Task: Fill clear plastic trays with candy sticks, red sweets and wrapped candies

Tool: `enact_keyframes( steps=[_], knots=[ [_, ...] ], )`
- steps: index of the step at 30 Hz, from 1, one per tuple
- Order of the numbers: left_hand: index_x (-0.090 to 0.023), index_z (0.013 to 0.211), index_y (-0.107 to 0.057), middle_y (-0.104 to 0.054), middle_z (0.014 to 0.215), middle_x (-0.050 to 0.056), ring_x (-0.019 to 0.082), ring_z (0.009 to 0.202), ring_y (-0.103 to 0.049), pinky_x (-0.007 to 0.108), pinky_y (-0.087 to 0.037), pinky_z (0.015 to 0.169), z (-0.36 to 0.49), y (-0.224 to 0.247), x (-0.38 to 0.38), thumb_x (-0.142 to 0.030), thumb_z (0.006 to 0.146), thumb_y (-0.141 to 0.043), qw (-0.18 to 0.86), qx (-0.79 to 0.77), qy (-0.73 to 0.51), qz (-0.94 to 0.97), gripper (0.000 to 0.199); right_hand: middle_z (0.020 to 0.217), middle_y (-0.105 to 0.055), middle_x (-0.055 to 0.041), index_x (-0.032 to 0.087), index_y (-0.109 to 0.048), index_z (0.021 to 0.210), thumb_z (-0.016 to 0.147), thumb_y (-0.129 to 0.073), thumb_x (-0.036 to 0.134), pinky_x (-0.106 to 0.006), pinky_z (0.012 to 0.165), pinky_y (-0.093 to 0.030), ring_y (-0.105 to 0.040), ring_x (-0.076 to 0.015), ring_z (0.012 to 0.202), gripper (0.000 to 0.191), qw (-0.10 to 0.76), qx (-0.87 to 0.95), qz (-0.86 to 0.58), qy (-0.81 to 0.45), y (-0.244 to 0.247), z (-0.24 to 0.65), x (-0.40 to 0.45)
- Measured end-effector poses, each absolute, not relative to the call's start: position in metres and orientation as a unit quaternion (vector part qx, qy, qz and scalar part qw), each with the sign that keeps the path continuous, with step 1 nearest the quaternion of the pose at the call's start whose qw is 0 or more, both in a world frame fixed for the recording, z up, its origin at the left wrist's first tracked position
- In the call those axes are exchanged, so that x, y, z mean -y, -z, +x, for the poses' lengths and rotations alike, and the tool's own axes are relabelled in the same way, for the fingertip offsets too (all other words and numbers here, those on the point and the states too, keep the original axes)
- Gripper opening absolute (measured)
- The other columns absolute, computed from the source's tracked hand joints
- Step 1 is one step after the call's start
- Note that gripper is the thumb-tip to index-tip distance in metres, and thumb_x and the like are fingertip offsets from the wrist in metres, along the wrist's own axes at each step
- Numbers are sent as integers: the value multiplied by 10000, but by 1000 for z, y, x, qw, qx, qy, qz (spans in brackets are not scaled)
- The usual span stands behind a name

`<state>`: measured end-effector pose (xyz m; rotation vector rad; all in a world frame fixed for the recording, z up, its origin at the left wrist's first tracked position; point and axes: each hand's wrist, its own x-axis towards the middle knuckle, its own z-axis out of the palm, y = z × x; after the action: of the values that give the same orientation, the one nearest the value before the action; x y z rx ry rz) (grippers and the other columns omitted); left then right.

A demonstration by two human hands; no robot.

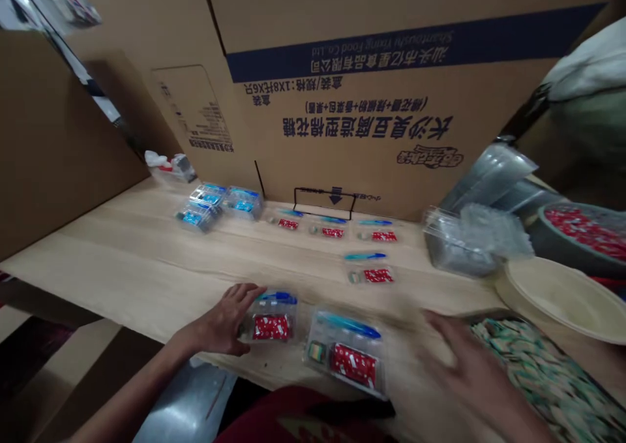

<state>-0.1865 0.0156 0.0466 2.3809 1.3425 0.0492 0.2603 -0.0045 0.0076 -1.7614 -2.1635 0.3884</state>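
Left of nearest clear plastic box (pixel 323 331): left hand (pixel 220 322), fingers half-curled against matching red-packet box (pixel 275 308), grip indeterminate. Right of nearest box: right hand (pixel 472 361), blurred, fingers spread, nothing visibly held; farther right, green-and-white pieces (pixel 548 374).

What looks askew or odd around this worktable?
The tall brown cardboard panel at the back has its printing upside down, arrow pointing downward. In front, one clear plastic tray holding a red spotted packet sits at an angle, beside the squarer matching tray at the left hand.
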Motion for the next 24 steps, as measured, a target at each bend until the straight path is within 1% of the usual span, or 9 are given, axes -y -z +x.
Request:
enact_keyframes(
  steps=[4,6,9,12,16,18,20,22,24],
  knots=[
    [-272,1427,-127,-280,1443,140,370,1315,-255,553,-224,1069,-183,-32,-23,-311,494,-769,192,-464,6,865,1133,1516,-204,-106,244,-278,1434,579,-737,487,-524,1105,-213,-183,-356,1373,1000,47,832,-485,-265,-12,167,4],
    [-268,1433,-128,-215,1482,149,398,1331,-212,582,-195,1067,-181,-29,-30,-357,484,-779,188,-462,17,866,1155,1531,-139,-123,239,-212,1455,520,-767,425,-535,1116,-142,-136,-376,1379,1104,8,839,-465,-284,-6,140,0],
    [-236,1432,-178,-326,1422,148,381,1275,-314,540,-245,1060,-178,-26,-39,-353,466,-782,194,-465,26,864,1145,1514,-184,-137,234,-187,1461,551,-706,277,-533,1113,-113,-185,-369,1363,1048,6,843,-472,-257,8,130,-5],
    [-241,1429,-212,-418,1347,137,368,1202,-399,519,-313,1019,-176,-21,-45,-338,460,-775,196,-463,22,864,1125,1523,-164,-124,254,-165,1463,594,-647,224,-539,1112,-100,-170,-351,1373,994,14,850,-468,-241,13,135,-4],
    [-273,1449,-137,-306,1455,153,398,1301,-296,578,-217,1062,-183,-15,-42,-434,446,-811,207,-447,14,870,1219,1544,-48,-129,239,-144,1468,579,-729,437,-568,1112,-74,-52,-380,1393,1082,1,844,-447,-296,-2,143,-3],
    [-280,1454,-105,-219,1506,152,405,1347,-220,599,-166,1079,-189,-15,-44,-536,469,-797,221,-432,-4,874,1231,1544,-59,-117,241,-185,1460,573,-728,546,-552,1116,-125,-68,-377,1393,1084,25,841,-433,-324,-11,154,-14],
    [-279,1454,-109,-209,1517,134,367,1368,-204,570,-187,1089,-193,-16,-56,-594,609,-704,216,-431,-42,875,1081,1531,-145,-103,236,-294,1425,696,-643,532,-499,1118,-194,-139,-329,1391,861,80,835,-451,-305,-13,172,-36],
    [-250,1440,-185,-280,1493,129,311,1364,-245,507,-244,1090,-194,-17,-80,-546,760,-593,187,-453,-77,869,847,1497,-246,-115,201,-397,1368,774,-564,430,-457,1115,-224,-207,-292,1376,658,122,820,-499,-252,-6,194,-68],
    [-199,1390,-314,-351,1454,147,283,1340,-303,462,-279,1082,-189,-13,-116,-441,811,-565,142,-490,-81,856,676,1483,-266,-146,149,-413,1351,728,-578,344,-439,1114,-226,-229,-289,1370,673,109,800,-550,-214,7,214,-101]
  ],
)
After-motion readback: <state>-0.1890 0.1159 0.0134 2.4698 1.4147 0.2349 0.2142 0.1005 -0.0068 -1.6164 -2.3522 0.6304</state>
